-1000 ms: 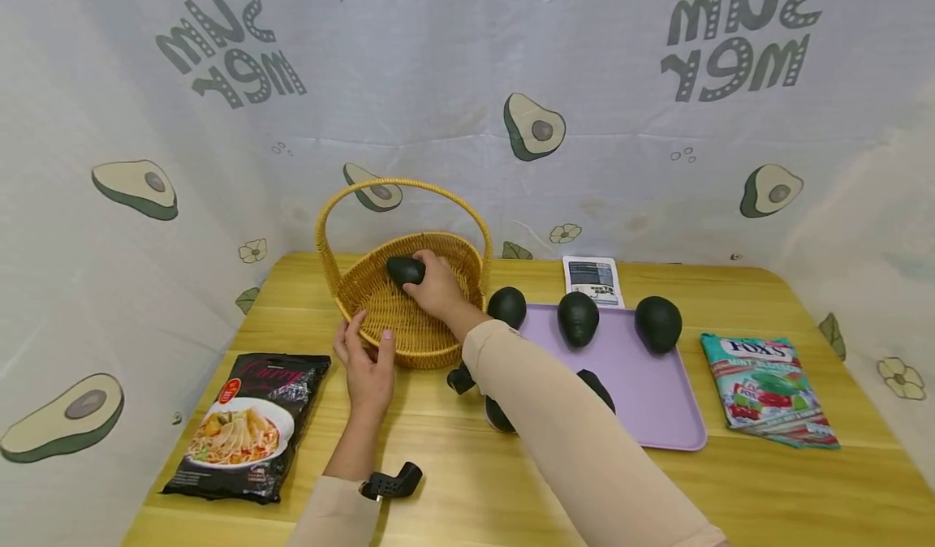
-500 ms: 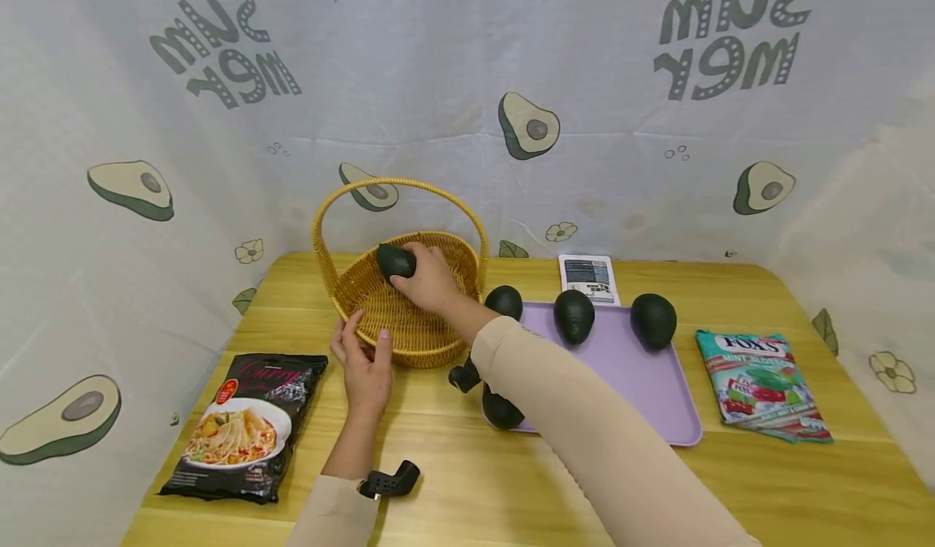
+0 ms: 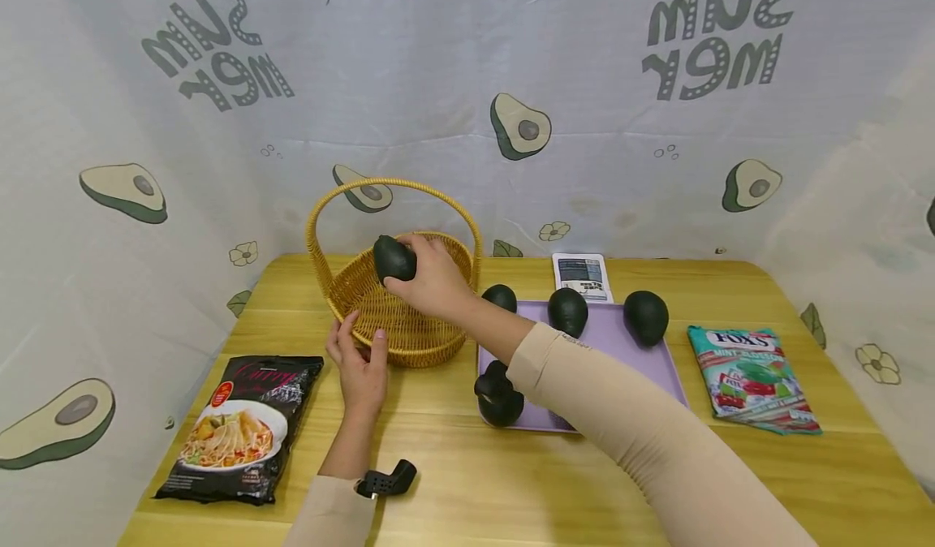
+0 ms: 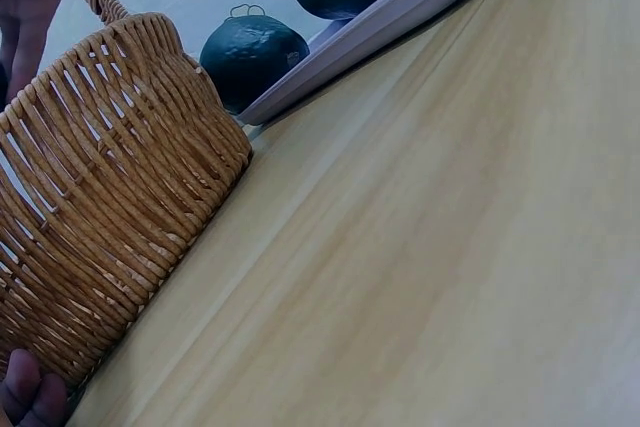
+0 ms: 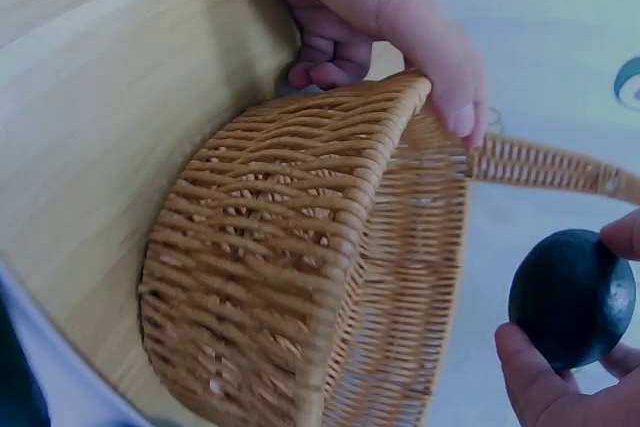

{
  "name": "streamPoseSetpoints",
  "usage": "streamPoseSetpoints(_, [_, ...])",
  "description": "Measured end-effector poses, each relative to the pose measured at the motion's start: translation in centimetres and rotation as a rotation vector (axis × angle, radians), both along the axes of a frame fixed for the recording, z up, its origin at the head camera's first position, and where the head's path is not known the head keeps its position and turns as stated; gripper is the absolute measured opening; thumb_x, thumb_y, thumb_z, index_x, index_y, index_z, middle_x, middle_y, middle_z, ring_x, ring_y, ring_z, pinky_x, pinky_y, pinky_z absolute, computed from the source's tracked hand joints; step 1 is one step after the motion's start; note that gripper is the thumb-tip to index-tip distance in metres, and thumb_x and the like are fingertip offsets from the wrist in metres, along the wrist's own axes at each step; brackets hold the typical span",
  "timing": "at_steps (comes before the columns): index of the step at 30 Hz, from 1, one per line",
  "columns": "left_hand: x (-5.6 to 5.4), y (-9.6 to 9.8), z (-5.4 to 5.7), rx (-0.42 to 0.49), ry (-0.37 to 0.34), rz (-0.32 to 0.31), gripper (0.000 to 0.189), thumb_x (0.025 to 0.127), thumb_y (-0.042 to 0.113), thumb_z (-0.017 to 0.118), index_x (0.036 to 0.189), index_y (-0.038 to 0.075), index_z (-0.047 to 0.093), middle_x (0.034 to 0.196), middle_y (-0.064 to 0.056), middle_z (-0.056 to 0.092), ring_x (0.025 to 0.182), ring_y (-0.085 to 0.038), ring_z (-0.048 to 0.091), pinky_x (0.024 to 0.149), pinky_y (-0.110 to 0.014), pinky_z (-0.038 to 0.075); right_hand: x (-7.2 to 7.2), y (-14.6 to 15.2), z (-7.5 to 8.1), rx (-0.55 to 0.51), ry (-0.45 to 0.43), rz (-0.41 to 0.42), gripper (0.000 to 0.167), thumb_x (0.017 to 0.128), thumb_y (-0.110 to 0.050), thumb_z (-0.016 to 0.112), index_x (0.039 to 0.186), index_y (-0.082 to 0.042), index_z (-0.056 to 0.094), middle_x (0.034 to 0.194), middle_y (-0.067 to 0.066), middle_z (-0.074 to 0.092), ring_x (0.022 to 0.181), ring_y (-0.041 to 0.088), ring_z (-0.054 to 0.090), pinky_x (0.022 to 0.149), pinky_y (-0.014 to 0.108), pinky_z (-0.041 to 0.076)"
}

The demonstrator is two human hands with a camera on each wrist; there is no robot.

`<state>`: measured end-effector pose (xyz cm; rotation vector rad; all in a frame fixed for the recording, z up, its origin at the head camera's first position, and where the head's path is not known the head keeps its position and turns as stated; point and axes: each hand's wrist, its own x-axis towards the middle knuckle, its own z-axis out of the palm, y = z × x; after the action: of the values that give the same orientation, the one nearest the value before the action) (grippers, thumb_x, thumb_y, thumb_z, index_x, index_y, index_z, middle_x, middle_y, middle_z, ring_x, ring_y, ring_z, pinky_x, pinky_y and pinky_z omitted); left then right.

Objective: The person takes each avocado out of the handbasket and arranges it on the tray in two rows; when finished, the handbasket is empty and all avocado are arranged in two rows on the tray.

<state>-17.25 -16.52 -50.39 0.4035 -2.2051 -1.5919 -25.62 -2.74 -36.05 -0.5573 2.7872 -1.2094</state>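
A dark green avocado (image 3: 394, 258) is pinched between the thumb and fingers of my right hand (image 3: 431, 281), over the opening of a yellow wicker basket (image 3: 416, 359). In the right wrist view the avocado (image 5: 572, 297) appears apart from the basket wall. My left hand (image 3: 360, 372) holds the basket's front left rim; the thumb hooks over the edge and the other fingers lie curled against the outside (image 5: 335, 67). Several more avocados sit on a lilac tray (image 3: 661, 376) to the right, including one avocado (image 3: 567, 312) at its back edge. My right sleeve hides part of the tray.
A black noodle packet (image 3: 237, 425) lies left of the basket. On the right is a teal FOX'S candy bag (image 3: 756, 381). Behind the tray lies a white printed packet (image 3: 582, 277). The basket's tall handle (image 3: 394, 182) arches over its opening.
My right hand has lifted the avocado slightly and turned it more upright. The right forearm has swung to the right, uncovering the tray's front left corner. The left hand stays on the rim.
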Motion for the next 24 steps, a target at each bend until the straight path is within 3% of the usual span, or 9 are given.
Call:
streamPoseSetpoints(10, [0.0, -0.1, -0.1, 0.007, 0.005, 0.004, 0.053, 0.105, 0.038, 0.056, 0.153, 0.026, 0.037, 0.166, -0.009, 0.007, 0.081, -0.015, 0.043, 0.071, -0.026, 0.041, 2.5, 2.8, 0.5, 0.013, 0.015, 0.020, 0.072, 0.090, -0.036, 0.076, 0.152, -0.017, 0.044, 0.144, 0.015, 0.049, 0.119, 0.030, 0.059, 0.096, 0.049, 0.054])
streamPoseSetpoints(24, [0.0, 0.0, -0.1, 0.034, 0.000, -0.004, 0.055, 0.104, 0.041, 0.056, 0.154, 0.025, 0.037, 0.167, -0.008, 0.006, 0.085, -0.016, 0.044, 0.072, -0.028, 0.041, 6.0, 8.3, 1.1, -0.042, 0.006, 0.101, 0.078, 0.090, -0.034, 0.074, 0.158, -0.029, 0.036, 0.153, 0.007, 0.049, 0.133, 0.028, 0.055, 0.097, 0.051, 0.053])
